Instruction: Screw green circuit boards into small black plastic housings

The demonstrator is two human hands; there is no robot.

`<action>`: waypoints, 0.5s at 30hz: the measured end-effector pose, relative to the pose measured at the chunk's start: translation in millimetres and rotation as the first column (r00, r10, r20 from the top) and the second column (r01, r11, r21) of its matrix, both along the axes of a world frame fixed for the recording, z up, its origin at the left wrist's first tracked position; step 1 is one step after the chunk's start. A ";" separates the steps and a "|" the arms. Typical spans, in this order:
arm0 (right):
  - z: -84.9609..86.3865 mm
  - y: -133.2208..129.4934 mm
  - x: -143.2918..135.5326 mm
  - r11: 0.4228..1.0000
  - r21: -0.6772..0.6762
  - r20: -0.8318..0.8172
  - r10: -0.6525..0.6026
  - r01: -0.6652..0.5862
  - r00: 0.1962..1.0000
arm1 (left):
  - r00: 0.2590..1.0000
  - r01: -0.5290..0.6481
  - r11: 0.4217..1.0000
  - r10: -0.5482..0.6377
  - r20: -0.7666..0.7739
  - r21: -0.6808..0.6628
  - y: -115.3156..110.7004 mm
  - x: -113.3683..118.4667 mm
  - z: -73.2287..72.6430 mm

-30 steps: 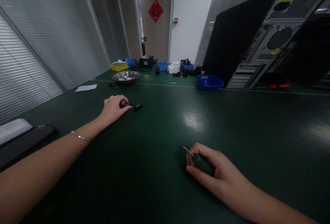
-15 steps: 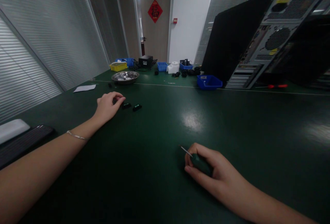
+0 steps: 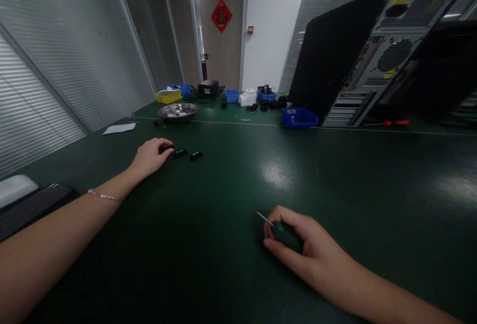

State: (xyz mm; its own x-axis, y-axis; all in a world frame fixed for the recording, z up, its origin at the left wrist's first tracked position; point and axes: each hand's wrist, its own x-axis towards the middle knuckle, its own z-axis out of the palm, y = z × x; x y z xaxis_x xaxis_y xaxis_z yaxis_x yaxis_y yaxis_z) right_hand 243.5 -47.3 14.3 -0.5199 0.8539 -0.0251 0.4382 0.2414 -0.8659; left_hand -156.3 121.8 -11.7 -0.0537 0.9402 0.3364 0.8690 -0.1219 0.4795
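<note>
My left hand (image 3: 151, 156) reaches out over the green table at left, thumb and fingers closed around a small black part (image 3: 166, 149) that they partly hide. Just right of the fingertips lie two similar parts, a near black part (image 3: 180, 153) and a far black part (image 3: 196, 155), each with a small green marking. Close to me on the right, my right hand (image 3: 303, 249) is wrapped around the dark green handle of a screwdriver (image 3: 286, 236). Its thin metal shaft points up and left, touching nothing that I can see.
A steel bowl (image 3: 179, 112) holding small items stands beyond my left hand, beside white paper (image 3: 119, 128). A blue bin (image 3: 299, 118) sits by a black computer case (image 3: 341, 50). A keyboard (image 3: 37, 208) lies at left. Bins and black parts line the back.
The view has shifted slightly. My left hand has drawn a little to the left and lower, its fingers now around the black part. My right hand still grips the screwdriver.
</note>
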 end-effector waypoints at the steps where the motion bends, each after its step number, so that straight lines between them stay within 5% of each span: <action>1: 0.5 -0.1 -0.2 1.000 0.002 0.002 -0.003 0.003 1.000 | 0.998 -0.021 0.999 0.019 0.058 0.026 -1.4 1.6 2.1; 5: 1.0 -0.2 0.2 1.000 0.009 -0.001 -0.009 0.009 1.000 | 0.932 -0.070 0.992 0.028 0.362 0.106 -14.4 26.1 16.5; 9: -1.5 0.4 0.9 1.000 0.012 -0.055 -0.009 0.010 0.998 | 0.758 0.182 0.983 -0.149 0.635 0.014 -47.6 83.6 31.2; 13: -4.0 2.3 1.1 0.999 0.024 -0.180 -0.028 0.033 0.983 | 0.607 0.502 0.850 -0.216 0.765 -0.158 -92.3 138.3 34.1; 15: -5.0 3.8 1.7 0.997 0.051 -0.206 -0.052 0.064 0.977 | 0.542 0.634 0.735 -0.199 0.817 -0.242 -110.1 152.9 32.8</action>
State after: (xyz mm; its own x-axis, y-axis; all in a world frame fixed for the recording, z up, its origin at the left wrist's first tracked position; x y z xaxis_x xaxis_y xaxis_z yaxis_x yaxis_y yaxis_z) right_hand 245.2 -43.5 9.3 -0.4582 0.8798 0.1262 0.2685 0.2724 -0.9240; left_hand -3.4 11.6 21.1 0.3813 0.9195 -0.0949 0.1286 0.0490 0.9905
